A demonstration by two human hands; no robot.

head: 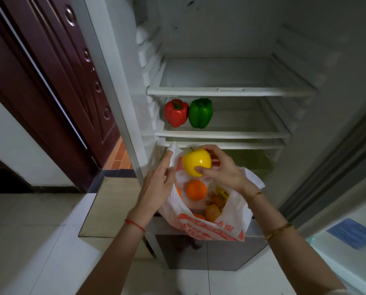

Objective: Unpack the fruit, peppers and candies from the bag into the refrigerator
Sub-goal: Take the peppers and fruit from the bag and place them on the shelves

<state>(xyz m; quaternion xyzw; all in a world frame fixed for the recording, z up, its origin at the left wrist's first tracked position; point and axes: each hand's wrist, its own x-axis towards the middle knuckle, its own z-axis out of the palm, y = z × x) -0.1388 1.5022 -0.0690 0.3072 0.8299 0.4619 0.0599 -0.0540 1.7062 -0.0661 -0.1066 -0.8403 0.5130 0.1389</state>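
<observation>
1. The right hand [218, 167] is gripping a yellow apple [196, 162] just above the open mouth of the bag [220, 228]. Fingers are curling over the top of the apple and the thumb is pressing its lower side. The skin is looking glossy, so a loose grip could be letting the apple slip back into the bag or onto the floor.
2. The left hand [156, 184] is pinching the bag's rim at 9 o'clock from the apple, with the forefinger extending up along the plastic. If this hold is relaxing, the thin bag could be sagging shut or tipping off the ledge it is resting on, spilling its contents.
3. An orange [196, 189] is lying in the bag at 6 o'clock from the apple, with more fruit and what may be wrapped candies [218, 199] beside it. Exact counts are hard to tell.
4. A red pepper [176, 112] and a green pepper [200, 112] are standing side by side, close or touching, on the middle shelf [241, 135] of the refrigerator [305, 39], at 12 o'clock from the apple. Setting the apple down carelessly could be knocking them, or letting the round fruit roll off the shelf's front edge.
5. Both forearms are reaching forward from 6 o'clock, wrists bending toward the bag.
</observation>
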